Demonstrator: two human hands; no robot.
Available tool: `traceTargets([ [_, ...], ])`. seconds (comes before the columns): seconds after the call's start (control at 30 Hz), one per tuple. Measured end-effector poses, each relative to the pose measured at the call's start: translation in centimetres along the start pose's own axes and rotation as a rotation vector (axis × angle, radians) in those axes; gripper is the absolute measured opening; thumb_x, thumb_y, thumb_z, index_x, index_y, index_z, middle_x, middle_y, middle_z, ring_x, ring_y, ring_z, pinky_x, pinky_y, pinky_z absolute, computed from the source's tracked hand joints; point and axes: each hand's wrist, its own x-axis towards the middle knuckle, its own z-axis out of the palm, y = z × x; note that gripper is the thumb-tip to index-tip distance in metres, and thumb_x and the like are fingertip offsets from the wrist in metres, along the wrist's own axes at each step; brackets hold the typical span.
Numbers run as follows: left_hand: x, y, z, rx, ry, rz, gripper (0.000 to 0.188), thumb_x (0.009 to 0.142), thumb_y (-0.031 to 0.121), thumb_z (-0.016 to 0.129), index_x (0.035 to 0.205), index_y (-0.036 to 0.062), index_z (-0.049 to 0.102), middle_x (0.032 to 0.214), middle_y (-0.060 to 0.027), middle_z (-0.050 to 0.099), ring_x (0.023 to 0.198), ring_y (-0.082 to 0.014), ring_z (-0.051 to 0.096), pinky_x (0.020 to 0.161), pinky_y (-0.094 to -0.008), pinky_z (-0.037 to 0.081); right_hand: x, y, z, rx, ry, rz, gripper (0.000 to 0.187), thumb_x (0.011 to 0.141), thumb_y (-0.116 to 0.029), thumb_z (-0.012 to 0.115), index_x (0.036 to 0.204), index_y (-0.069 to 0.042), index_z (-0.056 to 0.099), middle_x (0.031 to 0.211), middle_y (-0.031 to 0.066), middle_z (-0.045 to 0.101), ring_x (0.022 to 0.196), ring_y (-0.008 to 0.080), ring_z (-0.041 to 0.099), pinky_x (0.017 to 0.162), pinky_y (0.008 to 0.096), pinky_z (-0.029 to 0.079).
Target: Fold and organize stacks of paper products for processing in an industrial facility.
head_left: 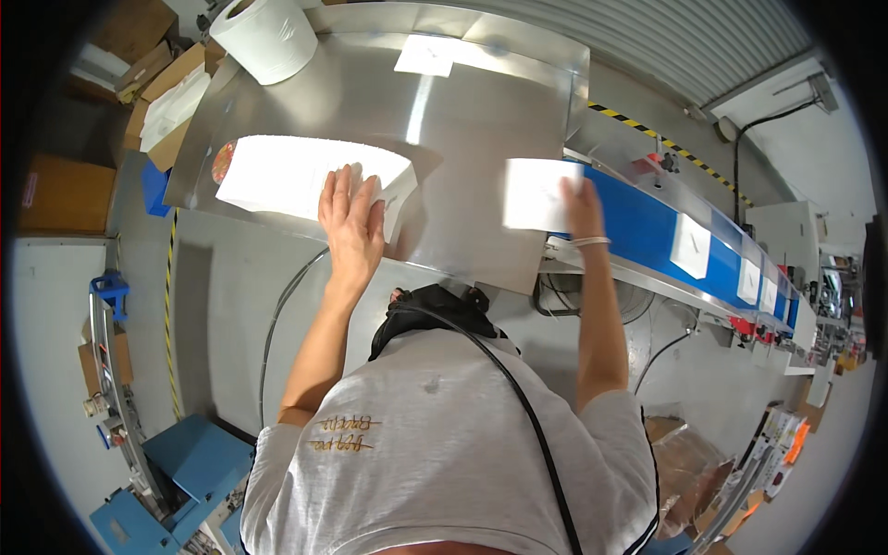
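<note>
On the steel table [472, 102] lies a long white row of what look like flat paper pieces [277, 176], curved at its right end. My left hand [350, 222] rests on that right end, fingers stretched out. At the table's right edge, my right hand [584, 211] grips a white square paper piece [536, 194] by its right side; hand and piece are somewhat blurred. Beside it begins a blue conveyor belt [638, 217]. Farther along the belt lies a white piece with a small dark mark [690, 246], followed by more white pieces [749, 280].
A large white paper roll [265, 39] stands at the table's far left corner. A white sheet [425, 55] lies by the back rim. A round reddish patterned object [223, 163] touches the row's left end. Open cardboard boxes [171, 102] stand left; a black cable [277, 324] hangs below the table.
</note>
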Motion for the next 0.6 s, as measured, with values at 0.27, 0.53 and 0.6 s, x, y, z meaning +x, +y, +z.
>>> traceTargets([
  [0.27,-0.4,-0.1,0.9,-0.04,0.061,0.048,0.031,0.077,0.001,0.065,0.107,0.0091,0.067,0.136,-0.014,0.046,0.131,-0.0388,0.033,0.107,-0.0514,0.022,-0.7,-2.2,-5.8,-0.729,0.543,-0.055,0.048,0.078,-0.035,0.069,0.111,-0.003,0.058,0.11,0.0175,0.06,0.103,0.0335,0.057,0.084,0.0442,0.046],
  [0.53,0.2,0.4,-0.1,-0.023,-0.077,0.065,0.03,0.079,0.011,0.065,0.109,0.0127,0.066,0.144,-0.0149,0.035,0.137,-0.0388,0.021,0.108,-0.0534,0.015,-0.6,-14.3,10.3,0.208,-0.584,-0.505,0.045,0.079,-0.021,0.071,0.121,-0.015,0.054,0.131,0.0141,0.047,0.127,0.0283,0.04,0.092,0.0359,0.045],
  [0.6,0.5,0.4,-0.3,-0.02,-0.06,0.015,0.038,0.082,0.022,0.066,0.117,0.0108,0.061,0.147,-0.0195,0.027,0.137,-0.0408,0.019,0.108,-0.0532,0.017,-0.3,-14.8,10.2,-0.011,-0.404,-0.824,0.039,0.084,-0.018,0.067,0.119,-0.007,0.053,0.123,0.0119,0.053,0.119,0.0225,0.047,0.091,0.0333,0.045],
])
